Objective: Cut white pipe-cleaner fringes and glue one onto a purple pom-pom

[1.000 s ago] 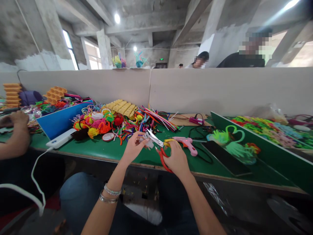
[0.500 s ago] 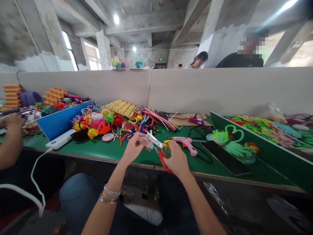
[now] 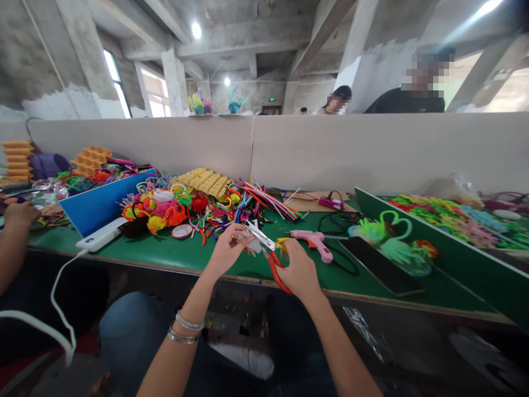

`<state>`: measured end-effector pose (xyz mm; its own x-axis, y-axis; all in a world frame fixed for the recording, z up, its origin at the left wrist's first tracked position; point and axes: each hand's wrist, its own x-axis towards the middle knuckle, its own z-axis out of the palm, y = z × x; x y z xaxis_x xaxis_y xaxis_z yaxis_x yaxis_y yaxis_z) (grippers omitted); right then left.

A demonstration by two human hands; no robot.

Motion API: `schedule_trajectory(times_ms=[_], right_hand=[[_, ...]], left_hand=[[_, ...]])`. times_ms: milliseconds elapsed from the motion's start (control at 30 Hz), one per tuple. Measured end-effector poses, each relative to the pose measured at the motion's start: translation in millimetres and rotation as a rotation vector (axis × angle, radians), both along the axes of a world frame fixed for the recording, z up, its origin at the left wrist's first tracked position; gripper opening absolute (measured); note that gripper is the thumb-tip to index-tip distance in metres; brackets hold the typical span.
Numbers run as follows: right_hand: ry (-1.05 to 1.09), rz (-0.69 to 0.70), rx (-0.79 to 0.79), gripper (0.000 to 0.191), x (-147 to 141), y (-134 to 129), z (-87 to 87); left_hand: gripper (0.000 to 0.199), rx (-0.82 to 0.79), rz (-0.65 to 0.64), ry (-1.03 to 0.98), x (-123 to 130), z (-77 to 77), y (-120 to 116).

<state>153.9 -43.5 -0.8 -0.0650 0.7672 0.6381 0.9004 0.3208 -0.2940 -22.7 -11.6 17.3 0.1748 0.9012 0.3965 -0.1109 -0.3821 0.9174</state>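
Note:
My left hand (image 3: 226,249) pinches a small white piece (image 3: 253,242) above the front of the green table. In my right hand (image 3: 298,269) are scissors (image 3: 273,258) with red and yellow handles; their blades point up and left, beside the white piece. A pink glue gun (image 3: 314,242) lies just right of my right hand. Behind my left hand spreads a pile of colourful pipe cleaners and fuzzy shapes (image 3: 165,209). The white piece is partly hidden by my fingers and the blades.
A dark phone (image 3: 378,264) lies to the right, near bright green fuzzy figures (image 3: 399,248). At the left are a blue board (image 3: 107,204) and a white power strip (image 3: 101,234). Another person's hand (image 3: 20,215) is at the far left. A low partition (image 3: 330,146) stands behind.
My hands and the scissors have hardly moved; the white piece and blades are turned slightly. The other person's hand at the far left has shifted left and a little down.

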Motion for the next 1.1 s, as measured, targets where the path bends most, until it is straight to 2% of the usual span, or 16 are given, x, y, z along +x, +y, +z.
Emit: schedule_trajectory(times_ms=[1100], right_hand=[[-0.007, -0.035, -0.036, 0.024, 0.3, -4.4, 1.1]], left_hand=[[0.026, -0.007, -0.052, -0.098, 2.2, -2.2, 0.1]])
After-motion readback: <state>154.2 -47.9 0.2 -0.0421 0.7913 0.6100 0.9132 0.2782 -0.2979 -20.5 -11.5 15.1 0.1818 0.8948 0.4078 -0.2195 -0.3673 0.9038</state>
